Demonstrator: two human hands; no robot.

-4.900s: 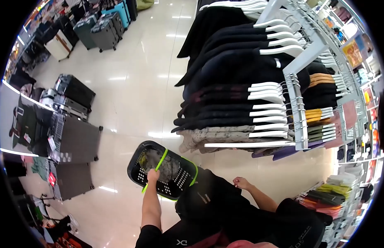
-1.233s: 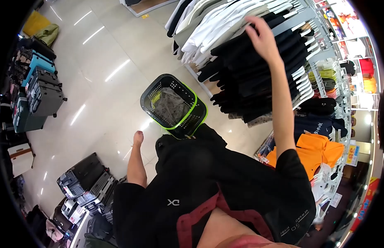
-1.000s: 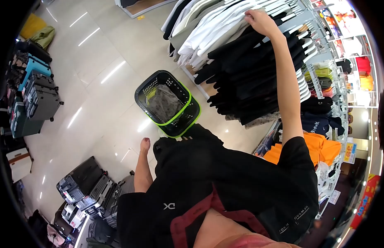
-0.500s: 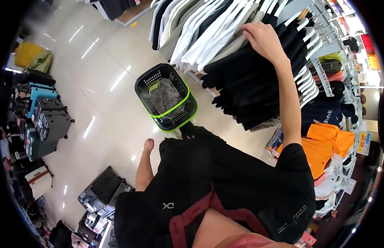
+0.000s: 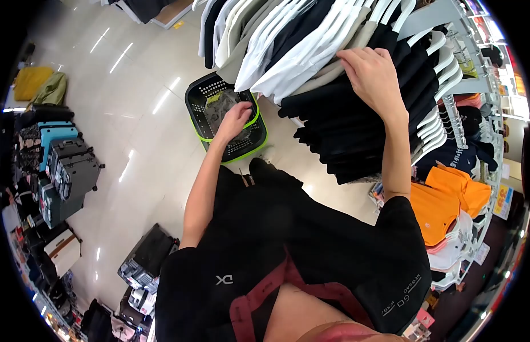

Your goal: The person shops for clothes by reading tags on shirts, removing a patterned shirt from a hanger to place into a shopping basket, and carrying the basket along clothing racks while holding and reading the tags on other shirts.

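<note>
My right hand (image 5: 374,78) is up at the clothes rack, its bent fingertips on the edge of a beige shirt (image 5: 329,71) between white shirts and black ones. White shirts (image 5: 302,71) hang just left of it, and a thick row of black shirts (image 5: 345,131) hangs below and to the right. My left hand (image 5: 236,121) is raised in the air, seen over the basket, fingers loosely bent and nothing visible in them. Under it on the floor stands a black shopping basket (image 5: 195,105) with a lime-green rim and handle; a crumpled grey item (image 5: 218,108) lies inside, partly hidden by my hand.
White hangers (image 5: 447,74) stick out from the rack's right side. Orange tops (image 5: 442,205) hang farther right. Suitcases (image 5: 74,165) line the left side, and a black case (image 5: 148,251) stands at lower left. Shiny tiled floor (image 5: 139,114) lies between.
My left hand has risen from beside my body to over the basket. My right hand stays at the rack, its fingertips now at the beige shirt's edge. The view has shifted slightly.
</note>
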